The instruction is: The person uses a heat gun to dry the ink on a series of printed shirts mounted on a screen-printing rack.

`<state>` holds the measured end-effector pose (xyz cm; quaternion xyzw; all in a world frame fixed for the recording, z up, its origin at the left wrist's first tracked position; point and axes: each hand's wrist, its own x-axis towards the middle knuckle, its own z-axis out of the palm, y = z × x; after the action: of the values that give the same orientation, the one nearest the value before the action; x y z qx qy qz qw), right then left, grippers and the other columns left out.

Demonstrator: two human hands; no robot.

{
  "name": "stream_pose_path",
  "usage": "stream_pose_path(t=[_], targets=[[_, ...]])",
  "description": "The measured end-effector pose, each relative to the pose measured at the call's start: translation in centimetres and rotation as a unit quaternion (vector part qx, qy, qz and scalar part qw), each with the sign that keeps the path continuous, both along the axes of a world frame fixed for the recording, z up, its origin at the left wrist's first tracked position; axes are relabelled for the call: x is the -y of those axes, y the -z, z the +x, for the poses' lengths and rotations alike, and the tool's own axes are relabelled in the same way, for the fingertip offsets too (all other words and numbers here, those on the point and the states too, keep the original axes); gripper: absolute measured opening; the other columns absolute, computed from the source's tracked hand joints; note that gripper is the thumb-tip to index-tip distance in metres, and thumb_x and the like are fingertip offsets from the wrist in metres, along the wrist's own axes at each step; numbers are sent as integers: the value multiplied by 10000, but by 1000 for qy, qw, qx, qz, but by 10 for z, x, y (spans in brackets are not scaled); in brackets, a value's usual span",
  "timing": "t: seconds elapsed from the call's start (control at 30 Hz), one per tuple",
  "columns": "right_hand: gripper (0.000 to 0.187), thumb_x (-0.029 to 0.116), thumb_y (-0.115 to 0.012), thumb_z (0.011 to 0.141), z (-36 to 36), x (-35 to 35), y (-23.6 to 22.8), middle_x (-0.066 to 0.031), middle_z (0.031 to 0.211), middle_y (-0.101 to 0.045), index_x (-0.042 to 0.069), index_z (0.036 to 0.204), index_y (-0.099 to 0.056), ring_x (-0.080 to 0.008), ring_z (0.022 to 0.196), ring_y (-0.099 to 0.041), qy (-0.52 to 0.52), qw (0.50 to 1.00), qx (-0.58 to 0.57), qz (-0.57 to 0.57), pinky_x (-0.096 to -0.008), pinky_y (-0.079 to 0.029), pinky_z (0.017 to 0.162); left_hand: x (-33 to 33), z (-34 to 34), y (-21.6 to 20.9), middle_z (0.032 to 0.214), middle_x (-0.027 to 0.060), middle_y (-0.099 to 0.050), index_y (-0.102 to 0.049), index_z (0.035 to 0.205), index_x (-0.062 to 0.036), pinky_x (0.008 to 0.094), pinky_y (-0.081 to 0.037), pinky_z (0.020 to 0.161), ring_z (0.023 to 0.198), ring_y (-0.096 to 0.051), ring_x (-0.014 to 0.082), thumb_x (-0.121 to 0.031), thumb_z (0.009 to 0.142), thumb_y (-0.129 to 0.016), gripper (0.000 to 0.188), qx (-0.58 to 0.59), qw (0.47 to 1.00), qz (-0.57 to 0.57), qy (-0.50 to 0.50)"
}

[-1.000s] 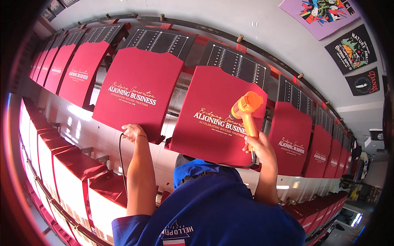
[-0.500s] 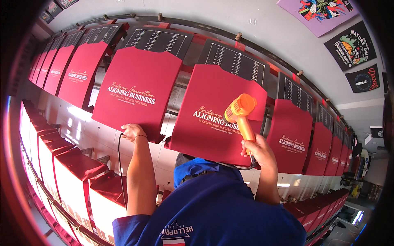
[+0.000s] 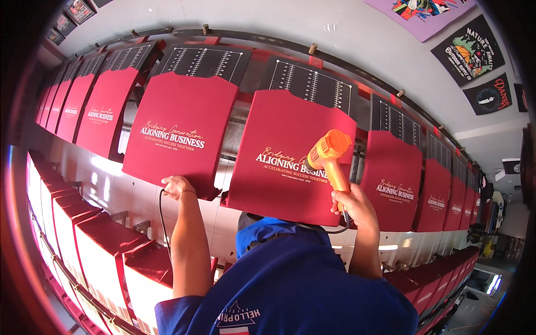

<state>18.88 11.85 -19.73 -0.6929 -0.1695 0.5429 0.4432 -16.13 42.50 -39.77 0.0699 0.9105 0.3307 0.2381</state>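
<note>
My right hand (image 3: 353,204) grips the handle of an orange heat gun (image 3: 333,159), which is held over the printed red T-shirt (image 3: 268,192) in front of me. The gun's dark nozzle points left at the lettering and covers part of it. A black power cable curves from the handle's base along the shirt's near edge. My left hand (image 3: 176,187) is closed round a black cable (image 3: 162,215) that hangs down beside my forearm. This hand is at the near edge of the neighbouring red T-shirt (image 3: 173,106) on the left.
Each shirt lies on a black printing board (image 3: 310,84) with white ruler marks. More shirted boards (image 3: 391,181) line up to both sides. A metal rail (image 3: 257,39) with pegs runs behind them. Another row of red shirts (image 3: 100,240) stands lower left, and one more (image 3: 430,279) lower right.
The view has shifted slightly, so the boards sit a little further left. Both hands keep their holds, and the heat gun stays over the same shirt.
</note>
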Motion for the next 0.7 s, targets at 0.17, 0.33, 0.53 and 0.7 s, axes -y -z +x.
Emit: stream_pose_path(t=[0.17, 0.33, 0.53, 0.7], targets=[[230, 131, -604, 886, 4, 8, 2, -37, 778, -579, -6, 1050, -519, -117, 615, -613, 16, 1000, 4, 3, -268, -508, 559, 1, 2, 0, 1164, 313, -571, -385, 1221, 59, 562, -448, 936, 1061, -582, 468, -492, 945, -358, 617, 17, 1000, 12, 3], [193, 136, -607, 885, 3, 10, -1, -37, 743, -576, -8, 985, -526, -121, 603, -614, 11, 1000, 16, 8, -264, -504, 550, -6, -32, 34, 1188, 314, -562, -354, 1274, 68, 541, -477, 911, 1039, -592, 468, -503, 939, -368, 662, 9, 998, -21, 64], [200, 145, -615, 889, 8, 19, 2, -39, 740, -573, -7, 979, -520, -124, 604, -612, 50, 998, 15, 36, -263, -497, 549, 4, -11, 9, 1057, 293, -642, -584, 995, 185, 477, -528, 813, 933, -649, 383, -497, 959, -376, 715, 51, 994, 85, 48], [195, 147, -615, 889, 9, 25, -5, -43, 749, -576, -1, 976, -522, -128, 614, -614, 83, 996, 9, 18, -268, -499, 556, 20, -8, 7, 1076, 285, -635, -560, 1083, 191, 440, -548, 812, 926, -648, 371, -483, 979, -394, 703, 122, 964, 204, 122]])
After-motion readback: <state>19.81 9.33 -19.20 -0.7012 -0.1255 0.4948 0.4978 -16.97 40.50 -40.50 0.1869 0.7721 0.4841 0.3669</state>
